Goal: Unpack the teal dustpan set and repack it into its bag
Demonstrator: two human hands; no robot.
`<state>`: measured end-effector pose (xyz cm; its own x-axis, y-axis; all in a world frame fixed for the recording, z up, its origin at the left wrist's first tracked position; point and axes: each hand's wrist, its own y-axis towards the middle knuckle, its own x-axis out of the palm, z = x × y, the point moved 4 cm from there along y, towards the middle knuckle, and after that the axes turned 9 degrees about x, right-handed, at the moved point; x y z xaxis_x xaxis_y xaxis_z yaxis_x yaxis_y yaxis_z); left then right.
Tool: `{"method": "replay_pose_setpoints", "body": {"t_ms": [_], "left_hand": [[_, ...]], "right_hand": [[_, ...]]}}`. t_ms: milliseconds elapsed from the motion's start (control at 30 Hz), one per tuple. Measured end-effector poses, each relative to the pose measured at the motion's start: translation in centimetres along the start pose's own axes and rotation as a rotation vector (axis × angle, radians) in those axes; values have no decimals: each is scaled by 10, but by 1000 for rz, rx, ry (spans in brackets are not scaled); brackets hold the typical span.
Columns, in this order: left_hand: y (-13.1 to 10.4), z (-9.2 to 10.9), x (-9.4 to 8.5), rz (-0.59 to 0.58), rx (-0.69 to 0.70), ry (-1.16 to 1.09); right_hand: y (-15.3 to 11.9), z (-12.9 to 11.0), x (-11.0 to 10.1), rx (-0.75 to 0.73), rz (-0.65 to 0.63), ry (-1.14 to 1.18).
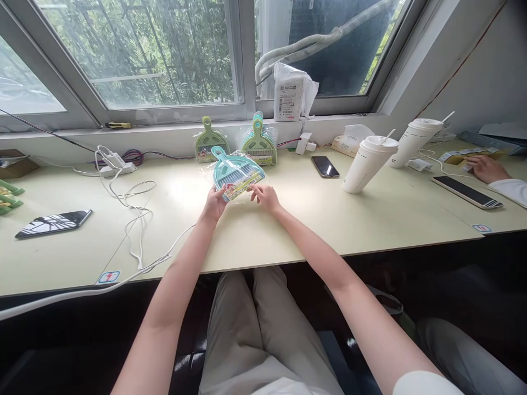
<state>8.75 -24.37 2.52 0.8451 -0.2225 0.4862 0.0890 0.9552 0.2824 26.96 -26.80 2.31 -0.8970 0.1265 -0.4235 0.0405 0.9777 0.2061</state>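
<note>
A turquoise mini dustpan and brush set (239,171) in clear plastic wrap is held up over the table, tilted, with a printed label along its lower edge. My left hand (215,204) grips its lower left corner, thumb on the front. At the lower right, my right hand (265,197) has its fingers bent and pinched at the edge of the label. Behind stands a green wrapped dustpan set (211,144) against the wall. To its right leans a stack of several wrapped dustpan sets (259,145), a green one in front.
White cables (140,219) and a power strip (117,167) lie to the left, near a phone (53,223). On the right are another phone (325,166), two lidded cups (370,163) (415,144) and tissues (351,144). A co-worker's hand (488,167) rests farther right.
</note>
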Motion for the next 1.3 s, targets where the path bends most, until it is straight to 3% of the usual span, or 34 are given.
{"method": "replay_pose_setpoints", "body": {"t_ms": [133, 233, 367, 567, 633, 800, 900, 1100, 1167, 1233, 1300], "left_hand": [[-1, 2, 0, -25, 7, 25], [-2, 0, 1, -120, -20, 60], [-5, -5, 3, -267, -117, 158], [-7, -16, 5, -403, -353, 197], [-3, -19, 0, -347, -365, 232], [12, -18, -24, -84, -228, 452], [17, -12, -37, 36, -171, 447], [21, -1, -45, 92, -116, 419], [21, 9, -47, 175, -6, 476], [19, 24, -48, 285, 206, 612], [16, 35, -42, 279, 339, 789]], "right_hand": [[6, 10, 0, 192, -23, 381], [9, 14, -6, 244, 10, 513], [12, 19, -20, 288, 143, 609], [15, 27, -26, 388, 173, 808], [15, 27, -28, 383, 184, 785], [14, 22, -31, 329, 137, 677], [14, 19, -31, 331, 104, 658], [14, 16, -30, 324, 77, 639], [14, 17, -33, 312, 86, 635], [14, 16, -35, 300, 56, 618], [13, 13, -34, 286, -22, 582]]}}
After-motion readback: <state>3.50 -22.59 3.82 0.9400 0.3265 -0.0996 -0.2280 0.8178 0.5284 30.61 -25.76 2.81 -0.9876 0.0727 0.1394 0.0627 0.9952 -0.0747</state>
